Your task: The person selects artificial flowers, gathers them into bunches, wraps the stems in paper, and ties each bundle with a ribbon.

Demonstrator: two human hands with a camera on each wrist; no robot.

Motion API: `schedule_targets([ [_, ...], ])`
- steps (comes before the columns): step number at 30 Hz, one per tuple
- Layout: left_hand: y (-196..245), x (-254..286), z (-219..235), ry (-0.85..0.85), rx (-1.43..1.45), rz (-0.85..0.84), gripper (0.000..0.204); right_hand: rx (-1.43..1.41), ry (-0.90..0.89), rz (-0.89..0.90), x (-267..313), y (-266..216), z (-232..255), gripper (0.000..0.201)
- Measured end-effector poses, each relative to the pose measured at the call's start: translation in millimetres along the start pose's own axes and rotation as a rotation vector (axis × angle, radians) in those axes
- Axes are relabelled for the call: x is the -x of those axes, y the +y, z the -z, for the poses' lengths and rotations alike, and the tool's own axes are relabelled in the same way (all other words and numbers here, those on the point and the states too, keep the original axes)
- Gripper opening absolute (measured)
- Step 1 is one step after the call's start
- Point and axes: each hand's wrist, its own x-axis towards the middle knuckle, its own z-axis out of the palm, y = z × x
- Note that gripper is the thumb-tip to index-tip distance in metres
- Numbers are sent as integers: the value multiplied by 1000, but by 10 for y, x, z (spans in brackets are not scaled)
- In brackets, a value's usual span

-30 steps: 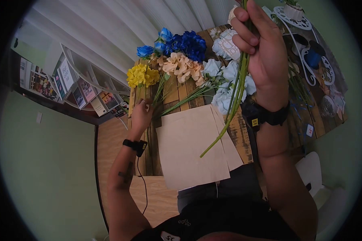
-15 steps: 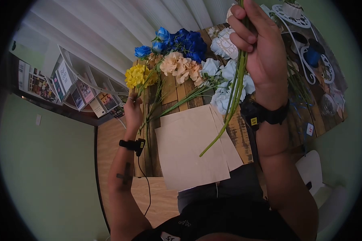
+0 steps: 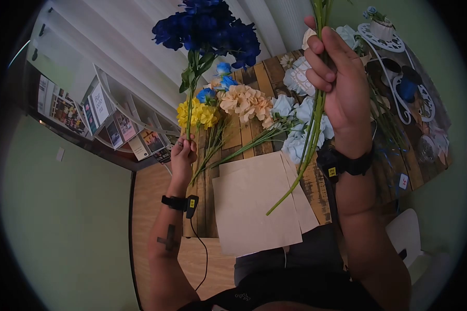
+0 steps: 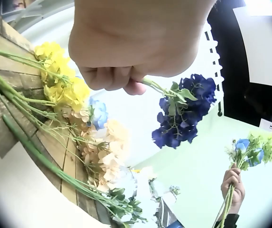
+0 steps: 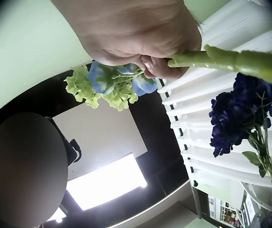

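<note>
Dark blue flowers stand upright above the table, their stem pinched in my left hand. In the left wrist view the blue cluster extends past the curled fingers of my left hand. My right hand is raised on the right, fingers curled round several long green stems. Light green and blue blooms top that bunch in the right wrist view, beside my right hand. Yellow flowers lie just behind my left hand.
Peach flowers, small blue roses and pale blue roses lie on the wooden table. Brown paper sheets lie at the front edge. A white metal stand with ribbon spools is at the right; a brochure rack is at the left.
My left hand now holds the dark blue flowers, which have risen from the back of the table into the air. My right hand still grips its stems. The head view has shifted slightly.
</note>
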Motion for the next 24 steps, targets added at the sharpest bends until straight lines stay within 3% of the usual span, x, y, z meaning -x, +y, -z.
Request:
schedule_targets([
  [6, 186, 220, -191, -105, 152, 4, 21, -40, 11, -14, 3, -8, 1, 35],
  [9, 551, 328, -597, -40, 87, 14, 20, -40, 18, -17, 6, -1, -3, 35],
  [10, 542, 281, -542, -141, 126, -16, 21, -35, 20, -18, 3, 6, -11, 35],
  [11, 524, 259, -519, -135, 127, -20, 21, -38, 13, -20, 0, 10, -21, 35],
  [13, 504, 239, -519, -77, 145, -132, 22, -34, 24, -36, 23, 3, -41, 36],
  [24, 680, 1004, -338, 64, 111, -356, 24, -7, -29, -45, 232, -232, -566, 37],
])
